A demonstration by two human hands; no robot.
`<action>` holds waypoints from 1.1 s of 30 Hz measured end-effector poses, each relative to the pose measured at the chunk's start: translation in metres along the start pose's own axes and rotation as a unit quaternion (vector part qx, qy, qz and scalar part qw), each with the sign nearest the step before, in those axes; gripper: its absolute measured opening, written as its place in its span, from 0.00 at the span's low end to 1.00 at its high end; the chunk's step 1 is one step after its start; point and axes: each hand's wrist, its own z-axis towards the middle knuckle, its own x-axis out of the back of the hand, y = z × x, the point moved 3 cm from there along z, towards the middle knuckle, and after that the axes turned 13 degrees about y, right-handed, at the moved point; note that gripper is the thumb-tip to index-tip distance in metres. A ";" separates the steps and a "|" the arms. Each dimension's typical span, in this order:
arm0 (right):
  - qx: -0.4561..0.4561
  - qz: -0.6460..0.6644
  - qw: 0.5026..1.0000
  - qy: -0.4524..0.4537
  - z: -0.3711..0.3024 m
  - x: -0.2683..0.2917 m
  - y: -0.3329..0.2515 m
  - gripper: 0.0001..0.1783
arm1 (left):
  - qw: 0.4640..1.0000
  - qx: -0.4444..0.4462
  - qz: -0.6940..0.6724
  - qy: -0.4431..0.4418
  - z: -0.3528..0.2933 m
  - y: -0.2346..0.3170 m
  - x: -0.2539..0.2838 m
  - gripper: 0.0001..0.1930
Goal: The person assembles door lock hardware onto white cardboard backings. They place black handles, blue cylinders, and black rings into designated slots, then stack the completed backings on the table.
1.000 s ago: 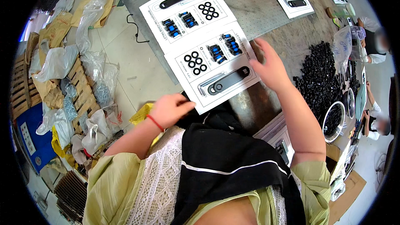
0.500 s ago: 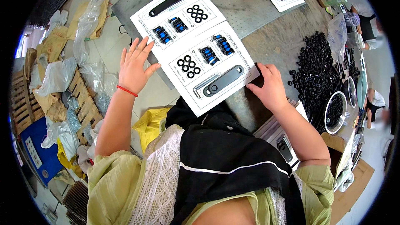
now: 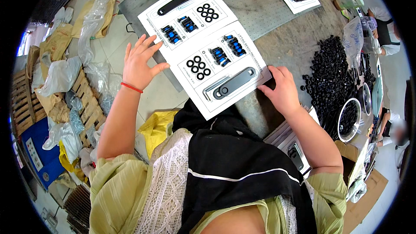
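A white printed card (image 3: pixel 182 63) lies tilted over the near left part of the work table. It has two joined panels, showing black bars, black rings, blue-and-black bolts and hex keys; whether these are real parts or pictures, I cannot tell. My left hand (image 3: pixel 141 63), with a red band at the wrist, is open beside the card's left edge, fingers spread. My right hand (image 3: pixel 281 89) straddles the card's right corner, fingertips on one edge and thumb on the other. The fingers are curled, with their undersides partly hidden.
The metal work table (image 3: pixel 277 39) bears a second card (image 3: pixel 297 6) and a heap of small black parts (image 3: pixel 331 69). A metal bowl (image 3: pixel 349 119) stands near that heap. Stacked cards (image 3: pixel 297 154) are under my right forearm. Bags and pallets (image 3: pixel 82 102) lie at left; other people are at far right.
The view has shifted slightly, and the scene sits a little differently in it. Both hands keep nearly the same pose around the card.
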 end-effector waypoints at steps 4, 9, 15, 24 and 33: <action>-0.002 -0.023 1.000 -0.004 -0.002 0.002 -0.002 0.35 | 1.000 -0.012 0.005 0.005 0.002 0.001 0.001 0.36; -0.027 -0.049 0.998 -0.014 -0.031 0.019 -0.035 0.37 | 0.997 0.006 -0.028 0.065 0.012 -0.021 0.004 0.39; -0.039 -0.039 0.980 -0.192 -0.069 0.010 -0.063 0.48 | 0.996 0.031 0.080 -0.014 0.041 -0.034 0.002 0.45; -0.057 0.009 0.981 -0.185 -0.069 -0.003 -0.074 0.52 | 0.994 0.044 0.052 -0.085 0.051 -0.033 0.001 0.46; -0.082 -0.014 0.977 -0.199 -0.072 -0.006 -0.089 0.51 | 0.994 0.035 0.052 -0.092 0.056 -0.032 0.002 0.46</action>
